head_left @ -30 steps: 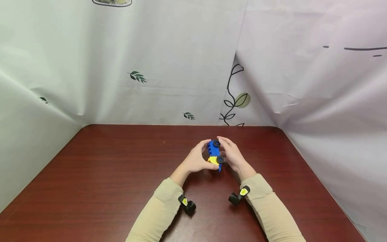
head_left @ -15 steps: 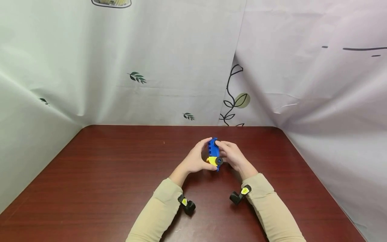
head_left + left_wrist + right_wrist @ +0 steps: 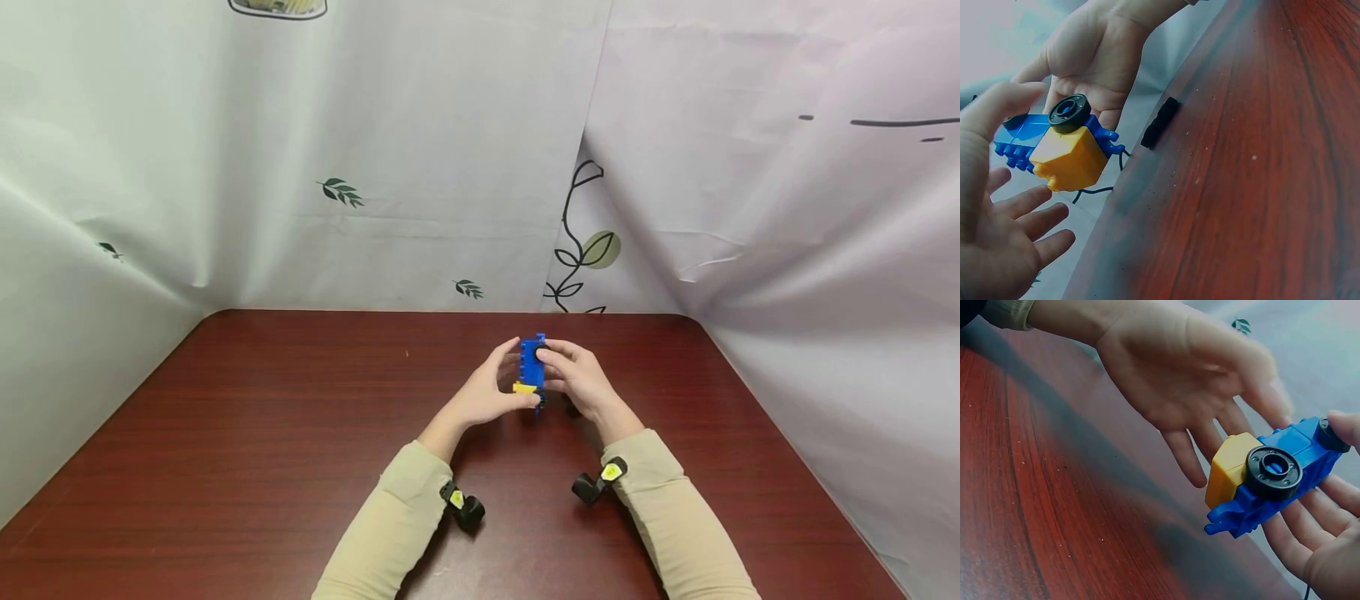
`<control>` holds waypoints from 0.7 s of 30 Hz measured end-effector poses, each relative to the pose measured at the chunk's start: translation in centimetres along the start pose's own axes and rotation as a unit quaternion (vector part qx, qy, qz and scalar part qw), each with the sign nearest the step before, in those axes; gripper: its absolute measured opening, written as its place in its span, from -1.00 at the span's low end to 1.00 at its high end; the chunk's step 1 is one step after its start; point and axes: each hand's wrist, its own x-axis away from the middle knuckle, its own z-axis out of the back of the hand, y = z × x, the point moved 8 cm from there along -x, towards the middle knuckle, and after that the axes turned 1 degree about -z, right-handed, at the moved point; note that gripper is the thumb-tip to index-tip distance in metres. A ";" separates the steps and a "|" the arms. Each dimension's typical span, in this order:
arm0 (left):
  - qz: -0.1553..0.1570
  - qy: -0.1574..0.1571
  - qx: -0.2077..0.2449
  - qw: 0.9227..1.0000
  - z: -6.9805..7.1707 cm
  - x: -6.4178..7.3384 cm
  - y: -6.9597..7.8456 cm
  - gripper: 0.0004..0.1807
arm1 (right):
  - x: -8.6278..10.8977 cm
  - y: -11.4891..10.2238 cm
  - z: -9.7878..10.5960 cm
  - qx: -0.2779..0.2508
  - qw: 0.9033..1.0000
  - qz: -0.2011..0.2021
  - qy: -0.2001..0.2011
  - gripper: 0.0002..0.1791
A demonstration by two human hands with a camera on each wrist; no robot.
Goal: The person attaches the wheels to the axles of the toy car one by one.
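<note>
A toy car (image 3: 532, 363) with a blue body, a yellow front block and black wheels is held upright over the table. My right hand (image 3: 588, 385) grips it; in the right wrist view the thumb presses a rear wheel (image 3: 1332, 435) and the fingers lie beneath the blue body (image 3: 1293, 445). My left hand (image 3: 483, 393) is close by on the other side. Its fingers are spread apart from the toy car in the left wrist view, and its thumb is near the blue part; whether the thumb touches cannot be told. The far wheels are hidden.
A small black object (image 3: 1160, 122) lies on the dark red wooden table (image 3: 300, 433), partly hidden behind the right hand in the head view. A white patterned cloth (image 3: 420, 150) hangs beyond the table's back edge. Each sleeve carries a small black camera (image 3: 468, 512).
The toy car has turned, so its front wheel is less visible from above. My right thumb has moved onto the rear wheel, and my left fingertips have come away from the toy car.
</note>
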 end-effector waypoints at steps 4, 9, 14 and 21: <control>0.035 0.017 0.029 0.999 0.3 0.0 -0.1 -0.12 | 0.1 -0.3 -0.1 0.002 1.000 0.016 -0.011 -0.42; 0.071 0.053 0.022 0.996 0.8 -0.2 -0.9 -0.23 | 0.1 -0.7 -0.3 0.022 0.999 0.040 -0.020 -0.44; 0.105 0.073 0.028 0.991 1.2 -0.1 -1.3 -0.23 | 0.3 -1.2 -0.5 0.048 0.996 0.068 -0.028 -0.44; 0.160 0.073 0.098 0.980 1.3 0.2 -2.0 -0.04 | 0.6 -1.8 -0.9 0.082 0.992 0.091 -0.037 -0.44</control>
